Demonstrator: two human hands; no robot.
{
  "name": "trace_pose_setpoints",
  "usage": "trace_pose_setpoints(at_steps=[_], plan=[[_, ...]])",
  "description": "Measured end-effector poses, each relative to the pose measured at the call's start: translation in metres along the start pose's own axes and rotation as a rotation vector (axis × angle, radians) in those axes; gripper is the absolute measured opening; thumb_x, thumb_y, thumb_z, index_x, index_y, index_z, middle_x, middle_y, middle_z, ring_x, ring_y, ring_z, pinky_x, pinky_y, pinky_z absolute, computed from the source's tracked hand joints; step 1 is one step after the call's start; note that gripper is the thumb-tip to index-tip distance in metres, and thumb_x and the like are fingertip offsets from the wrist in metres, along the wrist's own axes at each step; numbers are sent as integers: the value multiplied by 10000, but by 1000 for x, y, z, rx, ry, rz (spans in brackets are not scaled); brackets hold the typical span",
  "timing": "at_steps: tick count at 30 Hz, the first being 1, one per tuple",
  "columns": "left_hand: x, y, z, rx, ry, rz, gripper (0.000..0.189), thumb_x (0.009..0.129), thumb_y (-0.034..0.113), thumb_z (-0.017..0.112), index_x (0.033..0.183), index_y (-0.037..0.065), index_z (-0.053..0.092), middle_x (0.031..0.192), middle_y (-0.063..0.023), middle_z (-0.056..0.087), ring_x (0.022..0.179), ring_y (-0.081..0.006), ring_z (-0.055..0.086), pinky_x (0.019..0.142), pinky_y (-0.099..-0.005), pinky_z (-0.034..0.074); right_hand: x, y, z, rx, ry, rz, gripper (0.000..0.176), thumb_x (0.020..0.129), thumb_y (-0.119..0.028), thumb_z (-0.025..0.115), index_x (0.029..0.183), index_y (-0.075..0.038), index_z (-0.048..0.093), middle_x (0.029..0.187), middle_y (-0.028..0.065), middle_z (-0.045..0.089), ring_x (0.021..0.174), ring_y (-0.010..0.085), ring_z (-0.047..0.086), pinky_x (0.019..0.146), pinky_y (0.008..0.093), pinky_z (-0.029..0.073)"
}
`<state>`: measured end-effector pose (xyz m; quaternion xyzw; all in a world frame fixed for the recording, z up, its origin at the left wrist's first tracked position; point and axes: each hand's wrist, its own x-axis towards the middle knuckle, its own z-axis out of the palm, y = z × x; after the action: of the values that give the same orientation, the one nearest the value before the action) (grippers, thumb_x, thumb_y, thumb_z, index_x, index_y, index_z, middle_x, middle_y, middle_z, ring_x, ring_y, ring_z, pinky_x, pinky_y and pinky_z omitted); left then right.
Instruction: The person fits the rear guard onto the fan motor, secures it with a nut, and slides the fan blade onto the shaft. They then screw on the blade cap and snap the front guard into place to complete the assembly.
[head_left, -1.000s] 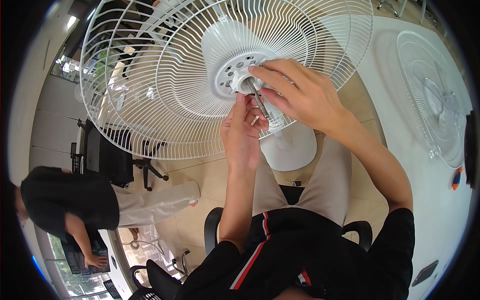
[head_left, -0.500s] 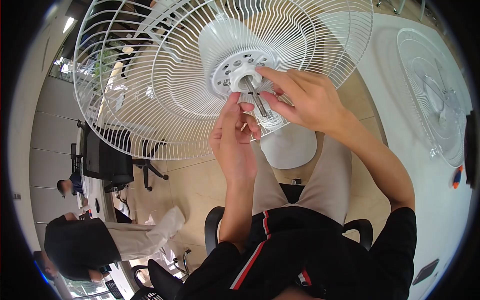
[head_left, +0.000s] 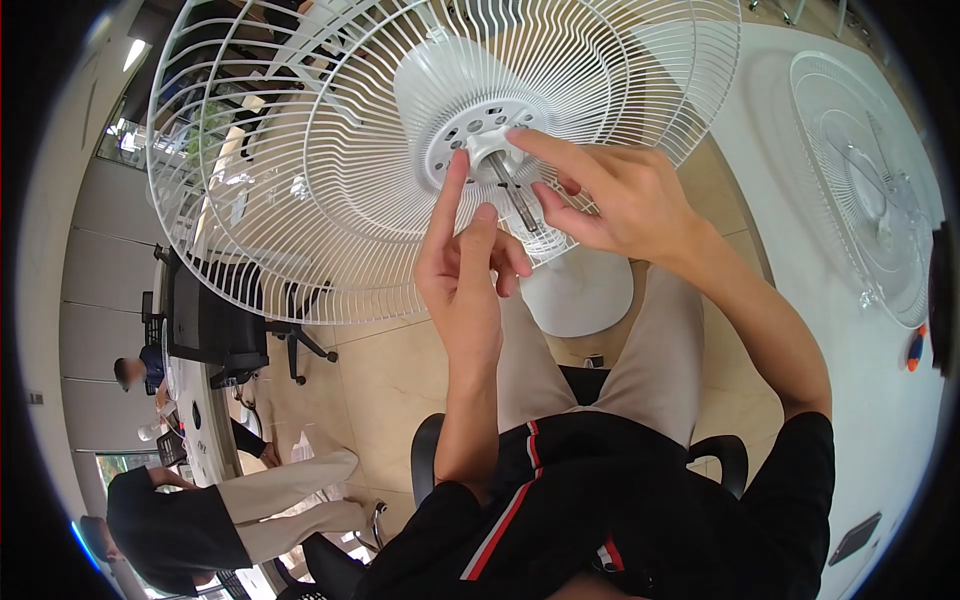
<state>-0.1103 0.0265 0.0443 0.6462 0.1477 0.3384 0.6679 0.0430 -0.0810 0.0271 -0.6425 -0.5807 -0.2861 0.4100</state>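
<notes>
A white wire rear fan grille (head_left: 340, 215) stands before me, fixed on a fan with a white motor housing (head_left: 415, 85). At its centre sits a white plastic nut (head_left: 487, 147) around the metal motor shaft (head_left: 516, 203), which points toward me. My left hand (head_left: 462, 270) has its index fingertip at the nut's left edge, the thumb held apart and the other fingers curled. My right hand (head_left: 630, 195) reaches in from the right, index fingertip on the nut's right side, thumb apart beside the shaft. Neither hand is closed around the nut.
A white table (head_left: 800, 400) on the right holds the front fan grille (head_left: 860, 190), an orange-and-blue object (head_left: 916, 348) and a phone (head_left: 855, 540). The fan's white base (head_left: 580, 300) stands between my legs. At left are an office chair (head_left: 215, 320) and a person (head_left: 180, 525).
My left index finger has moved up along the nut's left side, its thumb now lower and apart. My right thumb has moved slightly away from the shaft. The person at left has shifted.
</notes>
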Motion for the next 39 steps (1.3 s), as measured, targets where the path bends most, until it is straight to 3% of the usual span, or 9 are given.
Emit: trace_pose_setpoints(at_steps=[8, 16, 23, 25, 28, 30, 34, 37, 39], plan=[[-5, -3, 0, 28, 42, 100, 496, 1020, 81, 546, 1493, -24, 442, 568, -9, 554, 474, -47, 476, 448, -191, 330, -12, 14, 4, -40, -6, -109, 416, 758, -120, 773, 1159, -89, 668, 558, 7, 584, 438, 159, 544, 418, 284, 417], [-10, -12, 2, 58, 132, 72, 462, 1003, 98, 541, 1451, -8, 499, 563, 2, 534, 463, -45, 446, 429, -197, 296, 0, 1, 0, -54, 62, -14, 482, 740, -50, 720, 1215, -88, 652, 521, -5, 545, 403, 143, 512, 394, 286, 386], [-13, -13, 3, 57, 170, 28, 450, 990, 102, 539, 1423, -20, 531, 559, 8, 506, 459, -50, 437, 418, -205, 283, -7, 13, -9, -20, -69, -92, 82, 718, -114, 741, 760, -86, 676, 500, 3, 530, 389, 179, 487, 390, 313, 377], [-13, -13, 3, 56, 175, 21, 449, 990, 104, 538, 1420, -23, 534, 559, 7, 504, 457, -52, 437, 416, -207, 283, -5, 11, -12, -25, -72, -37, 149, 716, -137, 750, 642, -92, 630, 496, 3, 531, 391, 187, 492, 390, 319, 378], [-14, -16, 2, 66, 170, 14, 449, 991, 111, 536, 1419, -27, 535, 558, 7, 498, 455, -53, 436, 414, -209, 283, -1, 6, -6, -6, 64, -40, 113, 728, -120, 741, 707, -95, 633, 488, 2, 523, 390, 181, 501, 388, 314, 377], [-14, -15, 2, 69, 170, 7, 449, 992, 116, 537, 1418, -28, 537, 557, 9, 493, 454, -54, 434, 413, -210, 282, -2, 7, -5, -31, 43, -20, 132, 740, -108, 731, 858, -93, 675, 489, 3, 527, 394, 177, 511, 391, 309, 384], [-14, -13, 3, 56, 158, -12, 450, 991, 119, 543, 1417, -25, 540, 555, 13, 483, 455, -54, 430, 416, -212, 284, 0, 3, -9, -23, -33, 29, 521, 770, -74, 694, 1287, -108, 644, 526, 11, 561, 403, 175, 521, 400, 309, 400], [-13, -15, 3, 47, 127, -32, 440, 1010, 145, 527, 1416, -26, 538, 558, 12, 474, 455, -57, 416, 423, -213, 284, 0, 4, -6, -31, -143, 11, 736, 788, -65, 669, 1498, -154, 499, 569, 16, 587, 410, 179, 521, 406, 321, 410], [-11, -15, 3, -14, 104, -97, 434, 1032, 180, 503, 1411, -30, 536, 561, 13, 467, 451, -60, 397, 425, -215, 281, 2, 2, -6, -56, -196, 20, 763, 796, -68, 657, 1526, -179, 462, 590, 19, 597, 412, 184, 523, 405, 330, 410]])
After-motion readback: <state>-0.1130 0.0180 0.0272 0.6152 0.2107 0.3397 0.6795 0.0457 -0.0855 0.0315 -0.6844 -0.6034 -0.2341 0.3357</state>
